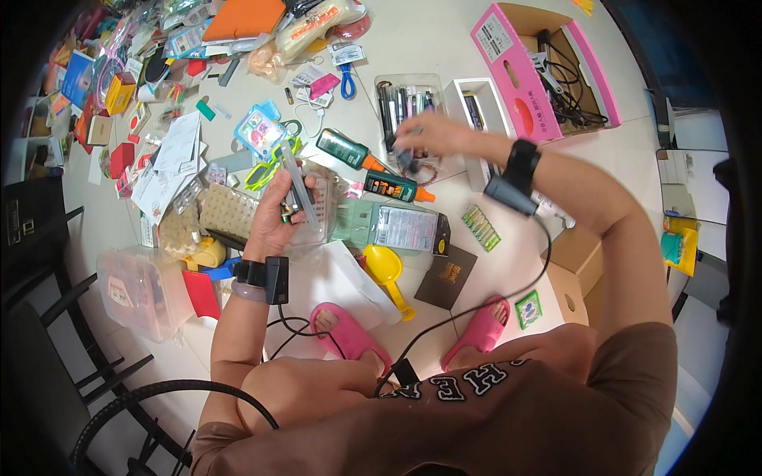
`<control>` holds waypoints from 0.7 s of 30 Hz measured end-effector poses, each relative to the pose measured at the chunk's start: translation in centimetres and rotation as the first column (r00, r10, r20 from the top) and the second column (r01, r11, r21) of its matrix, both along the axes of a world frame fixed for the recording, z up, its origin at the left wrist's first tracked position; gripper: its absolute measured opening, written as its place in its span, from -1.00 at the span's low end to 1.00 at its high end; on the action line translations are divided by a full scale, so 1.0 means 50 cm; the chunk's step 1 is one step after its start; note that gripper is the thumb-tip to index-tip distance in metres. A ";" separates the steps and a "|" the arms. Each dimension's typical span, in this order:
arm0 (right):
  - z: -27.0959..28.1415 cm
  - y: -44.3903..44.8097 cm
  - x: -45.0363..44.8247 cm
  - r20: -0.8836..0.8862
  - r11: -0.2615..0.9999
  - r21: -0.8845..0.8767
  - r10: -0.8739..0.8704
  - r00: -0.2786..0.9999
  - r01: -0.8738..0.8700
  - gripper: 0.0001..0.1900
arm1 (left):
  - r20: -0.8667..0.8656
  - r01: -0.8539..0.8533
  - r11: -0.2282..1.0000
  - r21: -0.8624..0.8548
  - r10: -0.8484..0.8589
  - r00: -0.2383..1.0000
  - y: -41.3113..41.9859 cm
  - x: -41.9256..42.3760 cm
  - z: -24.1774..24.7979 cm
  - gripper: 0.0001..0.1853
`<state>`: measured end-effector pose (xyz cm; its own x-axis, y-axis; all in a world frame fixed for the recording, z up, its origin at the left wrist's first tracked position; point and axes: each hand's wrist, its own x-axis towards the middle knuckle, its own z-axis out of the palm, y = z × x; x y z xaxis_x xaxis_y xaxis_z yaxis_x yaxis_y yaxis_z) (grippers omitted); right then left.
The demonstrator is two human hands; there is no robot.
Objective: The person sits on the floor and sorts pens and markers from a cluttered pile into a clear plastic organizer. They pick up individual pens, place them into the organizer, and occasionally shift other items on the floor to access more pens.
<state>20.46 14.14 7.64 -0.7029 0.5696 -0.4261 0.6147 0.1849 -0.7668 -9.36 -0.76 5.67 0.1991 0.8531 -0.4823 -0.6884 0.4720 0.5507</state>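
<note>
My left hand (275,205) is closed around a translucent plastic stick-like piece (299,183) and some small dark items, partly hidden by the fingers. Beneath it lie bright yellow-green glasses frames (262,172) and clear packaging. My right hand (433,135), blurred, is over the near end of a clear plastic tray (440,80) that contains several pens and markers (402,102). Something small and dark shows under its fingers, but whether they grip it is unclear. Two dark green bottles with orange caps, one upper (342,149) and one lower (390,186), lie between my hands.
A white box (503,110) and a pink cardboard box (545,128) with black cables stand at the right. Clutter fills the left, around papers (172,160) and a clear bin (140,297). Near my pink slippers (351,333) lie a yellow scoop (383,266) and a dark booklet (446,276).
</note>
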 end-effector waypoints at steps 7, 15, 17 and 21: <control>-0.042 -0.213 -0.084 0.030 0.919 -0.343 -0.196 0.980 0.194 -0.68 | 0.014 0.007 0.999 0.045 -0.008 1.000 0.010 0.011 0.001 -0.64; -0.088 -0.011 0.003 0.386 0.714 0.665 -0.075 0.920 -0.221 -0.72 | 0.037 0.018 0.999 0.051 -0.020 0.999 0.008 0.016 -0.001 -0.68; -0.107 0.009 0.006 0.433 0.657 0.695 -0.057 0.900 -0.292 -0.68 | 0.032 0.008 0.999 0.047 -0.010 0.999 0.011 0.022 -0.001 -0.68; -0.131 0.014 0.008 0.494 0.622 0.665 0.049 0.868 -0.413 -0.63 | 0.084 0.039 0.997 0.060 -0.044 0.996 0.014 0.026 -0.001 -0.68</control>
<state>20.87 14.82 1.10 -0.7288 0.6527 -0.2069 0.6676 0.7445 -0.0033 -8.08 -0.04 5.61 0.2727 0.8696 -0.4117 -0.7146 0.4696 0.5186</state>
